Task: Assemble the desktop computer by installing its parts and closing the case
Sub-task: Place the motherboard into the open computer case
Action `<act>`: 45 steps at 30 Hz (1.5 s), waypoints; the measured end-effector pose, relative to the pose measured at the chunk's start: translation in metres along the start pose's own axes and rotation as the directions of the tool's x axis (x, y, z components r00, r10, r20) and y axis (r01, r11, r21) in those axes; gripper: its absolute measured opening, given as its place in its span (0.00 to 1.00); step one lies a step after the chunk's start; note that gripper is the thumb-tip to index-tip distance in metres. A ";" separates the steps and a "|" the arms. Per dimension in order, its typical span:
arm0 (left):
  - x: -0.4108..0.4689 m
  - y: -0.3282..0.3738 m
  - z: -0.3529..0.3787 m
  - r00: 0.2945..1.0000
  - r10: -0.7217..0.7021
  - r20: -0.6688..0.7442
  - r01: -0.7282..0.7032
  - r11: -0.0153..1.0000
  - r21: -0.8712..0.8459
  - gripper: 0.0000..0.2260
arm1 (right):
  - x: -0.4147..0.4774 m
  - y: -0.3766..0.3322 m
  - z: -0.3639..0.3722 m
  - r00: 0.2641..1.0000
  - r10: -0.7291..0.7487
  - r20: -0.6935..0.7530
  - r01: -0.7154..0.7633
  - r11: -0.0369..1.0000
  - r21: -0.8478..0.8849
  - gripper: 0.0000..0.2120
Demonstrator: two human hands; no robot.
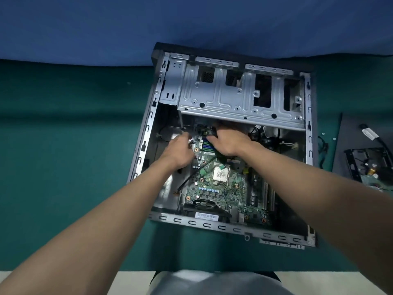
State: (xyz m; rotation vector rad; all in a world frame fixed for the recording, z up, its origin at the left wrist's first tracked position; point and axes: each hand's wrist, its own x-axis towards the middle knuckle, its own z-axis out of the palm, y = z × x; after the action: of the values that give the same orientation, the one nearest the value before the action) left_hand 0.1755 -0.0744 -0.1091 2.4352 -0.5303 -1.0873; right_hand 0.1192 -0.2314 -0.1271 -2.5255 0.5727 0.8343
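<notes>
the motherboard [212, 188] sits in the open case [148, 124] on the green mat [63, 145], cpu [221, 174] bare; your right hand [227, 141] curls round a black plug [207, 131] at its far edge, your left hand [180, 150] hides its grip, and the side panel [350, 141] seems unfitted.
</notes>
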 end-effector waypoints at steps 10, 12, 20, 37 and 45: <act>0.003 0.005 -0.002 0.987 0.154 0.047 -0.158 0.982 0.104 0.22 | 0.002 0.005 -0.011 0.998 0.006 -0.056 -0.001 0.995 0.101 0.20; 0.006 0.010 -0.002 0.988 0.151 0.035 -0.155 0.976 0.152 0.19 | -0.001 0.004 -0.011 0.998 -0.004 -0.061 0.009 0.996 0.090 0.19; 0.016 0.021 -0.001 0.998 0.065 0.016 -0.066 0.985 0.156 0.18 | -0.002 -0.002 -0.012 0.999 -0.028 -0.046 0.029 0.999 0.034 0.18; -0.020 -0.004 0.016 0.995 -0.006 -0.102 0.000 0.998 -0.059 0.20 | -0.002 0.011 -0.003 0.995 0.100 -0.030 -0.101 0.994 -0.036 0.18; -0.021 -0.012 0.020 0.999 -0.049 -0.020 0.047 0.995 -0.093 0.17 | 0.002 0.006 -0.003 0.995 0.104 -0.009 -0.103 0.994 0.018 0.16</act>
State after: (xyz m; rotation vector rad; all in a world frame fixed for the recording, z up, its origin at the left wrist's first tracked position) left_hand 0.1491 -0.0580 -0.1151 2.3874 -0.4076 -1.0788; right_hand 0.1193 -0.2382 -0.1272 -2.5026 0.7164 0.8500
